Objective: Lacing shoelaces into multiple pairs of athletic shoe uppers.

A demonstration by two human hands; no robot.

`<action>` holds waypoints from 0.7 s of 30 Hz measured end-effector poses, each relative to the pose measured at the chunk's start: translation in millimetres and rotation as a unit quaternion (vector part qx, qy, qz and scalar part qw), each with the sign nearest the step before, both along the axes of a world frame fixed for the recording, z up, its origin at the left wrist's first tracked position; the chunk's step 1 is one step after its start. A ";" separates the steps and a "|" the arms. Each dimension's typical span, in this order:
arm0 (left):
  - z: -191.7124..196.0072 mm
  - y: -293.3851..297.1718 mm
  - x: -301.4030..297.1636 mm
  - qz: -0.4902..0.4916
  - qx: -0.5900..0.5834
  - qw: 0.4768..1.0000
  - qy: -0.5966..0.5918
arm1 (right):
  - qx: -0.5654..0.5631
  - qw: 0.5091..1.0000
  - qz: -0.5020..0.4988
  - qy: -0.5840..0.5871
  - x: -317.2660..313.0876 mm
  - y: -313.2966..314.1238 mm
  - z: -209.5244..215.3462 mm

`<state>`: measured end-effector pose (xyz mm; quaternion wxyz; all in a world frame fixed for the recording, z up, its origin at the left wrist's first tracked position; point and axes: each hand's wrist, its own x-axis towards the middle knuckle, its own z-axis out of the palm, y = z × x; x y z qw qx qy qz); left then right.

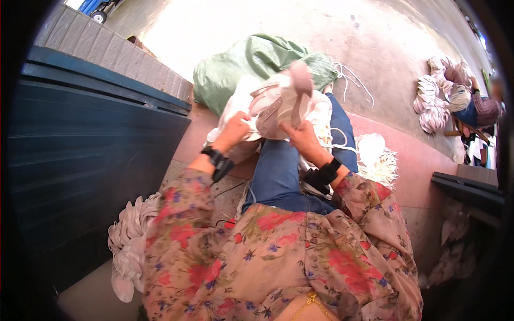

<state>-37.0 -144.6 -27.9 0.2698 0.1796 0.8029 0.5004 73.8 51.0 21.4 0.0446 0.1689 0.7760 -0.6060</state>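
Over my knees I hold a pale pink and white shoe upper (pixel 274 107), a little blurred by motion. My right hand (pixel 308 142) is closed on its near edge, thumb on the outside. My left hand (pixel 234 130) is closed at its left side; what exactly its fingertips pinch is hard to make out. More white shoe uppers (pixel 321 112) lie beneath and beside the held one, across my legs. Just beyond them a green woven sack (pixel 225 72) is spread, with loose white laces (pixel 353 80) trailing off its right end.
A bundle of white laces (pixel 381 166) lies right of my leg. Nested shoe uppers (pixel 131 230) are stacked at my left, beside a dark blue metal door (pixel 91 160). Another door edge (pixel 466 190) stands at right. Farther off, a seated person (pixel 484 109) is beside piled uppers (pixel 432 101).
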 end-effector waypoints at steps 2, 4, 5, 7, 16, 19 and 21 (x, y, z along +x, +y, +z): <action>38.7 -8.0 -3.0 -0.009 -0.018 0.999 0.040 | -0.210 0.977 0.002 -0.043 15.1 7.9 8.7; 86.4 -0.7 3.2 0.036 0.012 0.999 -0.039 | -0.391 0.917 -0.047 -0.062 44.7 35.7 4.2; 97.0 6.7 5.5 0.051 0.052 0.994 -0.081 | -0.453 0.885 -0.067 -0.077 58.6 52.3 9.7; 100.4 21.7 18.2 -0.004 0.035 0.999 -0.033 | -0.465 0.875 -0.062 -0.124 83.4 88.3 -6.8; 72.4 86.6 126.6 -0.346 -0.099 0.898 0.253 | -0.298 0.933 -0.170 -0.107 97.9 120.6 -37.1; 55.8 90.7 128.6 -0.362 -0.184 0.854 0.326 | -0.243 0.935 -0.240 -0.098 103.4 117.6 -17.5; 60.2 94.2 127.8 -0.304 -0.138 0.873 0.356 | -0.155 0.922 -0.349 -0.057 115.3 134.0 -13.2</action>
